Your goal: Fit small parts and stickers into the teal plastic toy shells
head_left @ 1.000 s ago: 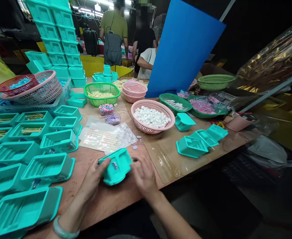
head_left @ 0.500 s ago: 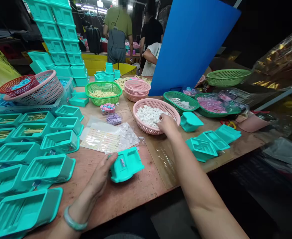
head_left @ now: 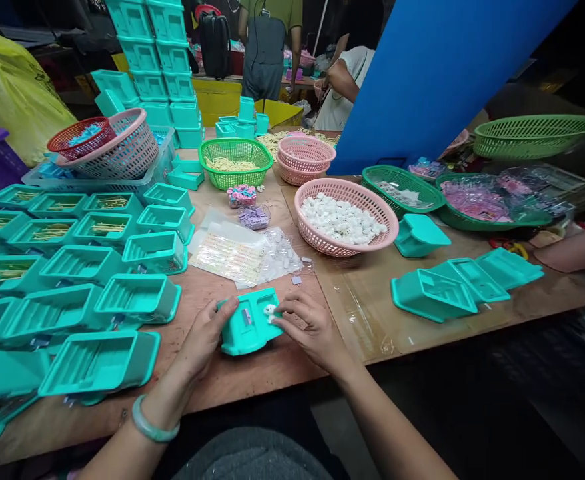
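Observation:
My left hand (head_left: 205,337) is closed on the left edge of a teal plastic box (head_left: 247,337), holding it tilted above the table's front. A small greyish-purple piece (head_left: 246,317) sits on the box's face. Between the fingertips of my right hand (head_left: 310,327) is a small white figure with dark spots (head_left: 269,311), pinched against the right part of that face. Whether the figure is fixed to the box I cannot tell. Behind the hands stands a pink basket (head_left: 305,230) full of similar white pieces. A lilac square piece (head_left: 297,280) lies just beyond my right hand.
Rows of teal boxes (head_left: 137,300), some holding sticks, cover the left side. A sticker sheet (head_left: 227,257) and small clear bags lie mid-table. More teal parts (head_left: 435,293) are at right. A blue board (head_left: 422,87) leans behind; other people (head_left: 267,53) stand beyond.
My right hand has come from the pink basket to the teal box, bringing a white figure with it. My left hand still holds the box. The camera view has shifted.

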Tool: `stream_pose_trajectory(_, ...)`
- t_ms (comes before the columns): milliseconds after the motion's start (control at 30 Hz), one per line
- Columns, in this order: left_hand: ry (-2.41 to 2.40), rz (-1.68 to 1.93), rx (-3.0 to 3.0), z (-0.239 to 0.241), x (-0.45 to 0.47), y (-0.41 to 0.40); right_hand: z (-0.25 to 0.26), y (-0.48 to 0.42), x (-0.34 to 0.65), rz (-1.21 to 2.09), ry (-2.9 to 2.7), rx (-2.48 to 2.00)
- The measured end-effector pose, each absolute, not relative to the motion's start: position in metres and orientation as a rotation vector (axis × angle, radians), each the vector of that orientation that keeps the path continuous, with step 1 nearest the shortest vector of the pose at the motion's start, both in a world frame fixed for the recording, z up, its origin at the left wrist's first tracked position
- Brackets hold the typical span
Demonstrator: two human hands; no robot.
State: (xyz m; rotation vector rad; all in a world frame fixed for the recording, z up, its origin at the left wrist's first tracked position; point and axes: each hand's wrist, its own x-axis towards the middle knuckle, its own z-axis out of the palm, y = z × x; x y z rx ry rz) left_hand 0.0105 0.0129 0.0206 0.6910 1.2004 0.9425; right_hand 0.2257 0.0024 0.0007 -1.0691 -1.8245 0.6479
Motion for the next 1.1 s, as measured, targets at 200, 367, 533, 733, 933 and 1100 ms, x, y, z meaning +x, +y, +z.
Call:
stream_pose_trajectory(200, 1.145, 0.929, 0.613, 0.012, 0.003, 0.010, 0.004, 0.000, 0.218, 0.746, -1.716, -1.188)
stream_pose_trajectory(367, 1.175, 0.997, 0.527, 0.010, -0.018, 0.009, -0.009, 0.052, 0.222, 0.536, -1.761, -1.516)
stream_pose_trajectory(533, 1.251, 1.015, 0.538, 0.013, -0.031, 0.002, -0.022, 0.103, 0.208, 0.467, -1.852, -1.698)
stream_pose_trajectory(733, 1.281, 1.063, 0.534, 0.017, -0.034, -0.002, -0.015, 0.099, 0.201, 0.557, -1.822, -1.755)
stream_pose_trajectory(933, 1.304, 1.079, 0.651, 0.017, -0.034, 0.001, 0.004, 0.041, 0.196, 1.148, -1.388, -1.361)
stream_pose_trajectory(1100, 1.360, 1.037, 0.795, 0.017, -0.034, 0.001, 0.005, 0.014, 0.187, 1.107, -1.387, -1.315)
